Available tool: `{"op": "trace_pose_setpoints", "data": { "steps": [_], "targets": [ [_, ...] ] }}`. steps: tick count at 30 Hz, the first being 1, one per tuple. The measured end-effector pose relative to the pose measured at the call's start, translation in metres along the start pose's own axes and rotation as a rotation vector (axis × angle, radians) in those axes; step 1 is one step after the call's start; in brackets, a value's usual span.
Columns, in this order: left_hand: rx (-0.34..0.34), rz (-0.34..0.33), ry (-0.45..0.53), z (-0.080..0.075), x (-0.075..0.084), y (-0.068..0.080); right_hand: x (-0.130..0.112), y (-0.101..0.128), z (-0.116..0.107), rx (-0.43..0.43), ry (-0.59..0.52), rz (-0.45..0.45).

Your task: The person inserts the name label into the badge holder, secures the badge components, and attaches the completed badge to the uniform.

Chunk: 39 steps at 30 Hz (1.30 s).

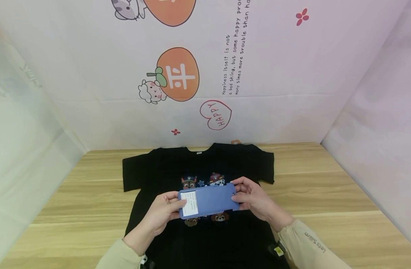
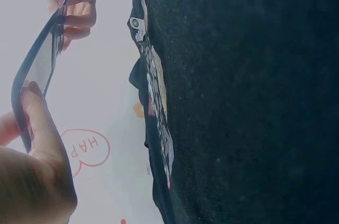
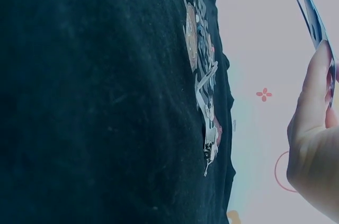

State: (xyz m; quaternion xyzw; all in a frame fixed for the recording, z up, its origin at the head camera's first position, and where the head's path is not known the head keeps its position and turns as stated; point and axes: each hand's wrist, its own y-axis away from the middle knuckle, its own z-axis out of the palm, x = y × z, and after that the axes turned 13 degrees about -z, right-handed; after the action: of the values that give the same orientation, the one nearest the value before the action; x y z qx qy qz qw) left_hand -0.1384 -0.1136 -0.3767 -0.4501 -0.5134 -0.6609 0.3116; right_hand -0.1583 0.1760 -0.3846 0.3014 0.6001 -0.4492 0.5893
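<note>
A blue phone case (image 1: 213,200) with a white printed label (image 1: 189,203) at its left end is held level above a black T-shirt (image 1: 178,239). My left hand (image 1: 162,211) pinches the labelled end, its thumb lying over the label. At the other end my right hand (image 1: 254,198) grips the case, thumb on the near face and fingers along the edge. Seen edge-on in the left wrist view, the phone case (image 2: 33,57) is thin and slightly bowed. Cartoon dogs (image 1: 217,179) printed on the shirt's chest are partly covered by it.
The shirt lies spread on a wood-grain table (image 1: 326,194), sleeves out to both sides. White cloth (image 1: 276,74) with cartoon prints hangs behind the table's far edge. More white cloth (image 1: 20,112) closes off the left side, and a similar sheet (image 1: 387,123) the right.
</note>
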Motion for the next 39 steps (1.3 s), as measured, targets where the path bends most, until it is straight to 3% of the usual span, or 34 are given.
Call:
{"op": "trace_pose_setpoints", "data": {
  "steps": [39],
  "targets": [
    [-0.001,0.002,-0.007,-0.002,-0.001,0.001,0.004,-0.004,0.010,0.005,0.010,0.013]
  ]
}}
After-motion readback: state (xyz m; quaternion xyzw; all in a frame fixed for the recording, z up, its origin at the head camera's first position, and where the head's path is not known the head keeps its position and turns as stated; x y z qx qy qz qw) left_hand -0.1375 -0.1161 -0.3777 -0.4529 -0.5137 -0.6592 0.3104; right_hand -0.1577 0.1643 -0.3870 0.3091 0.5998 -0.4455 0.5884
